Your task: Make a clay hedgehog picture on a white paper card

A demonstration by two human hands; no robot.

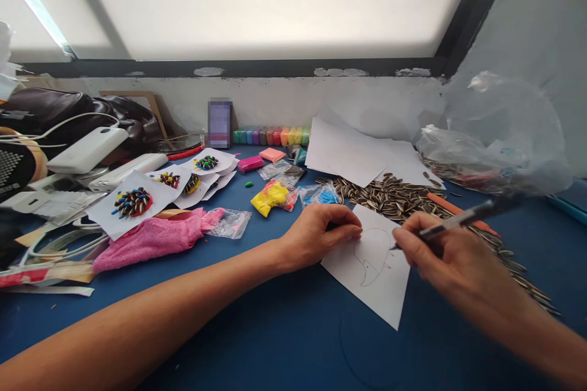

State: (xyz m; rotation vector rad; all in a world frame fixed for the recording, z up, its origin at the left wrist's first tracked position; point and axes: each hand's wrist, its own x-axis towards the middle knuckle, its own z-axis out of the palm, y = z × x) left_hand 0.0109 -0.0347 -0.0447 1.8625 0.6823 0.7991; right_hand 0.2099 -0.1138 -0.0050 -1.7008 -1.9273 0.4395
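Observation:
A small white sheet of paper point(387, 302) lies at a slant on the blue table. It bears a thin line drawing of a rounded body with a pointed end, a dot and short leg strokes. My left hand point(318, 233) rests at its upper left edge, fingers curled and pressed together, holding the paper down. In my right hand point(452, 256) is a dark pen point(461, 217), gripped at a slant, its tip at the right side of the drawing. Striped sunflower seeds point(385, 198) lie heaped just behind the paper and spread along the right.
White sheets point(342, 149) and a plastic bag point(477, 146) stand behind the seeds. An orange tool point(463, 214) lies across them. Yellow clay point(270, 197), a pink cloth point(151, 240) and seed-covered paper pieces point(132, 201) are on the left. A phone point(220, 124) leans on the wall.

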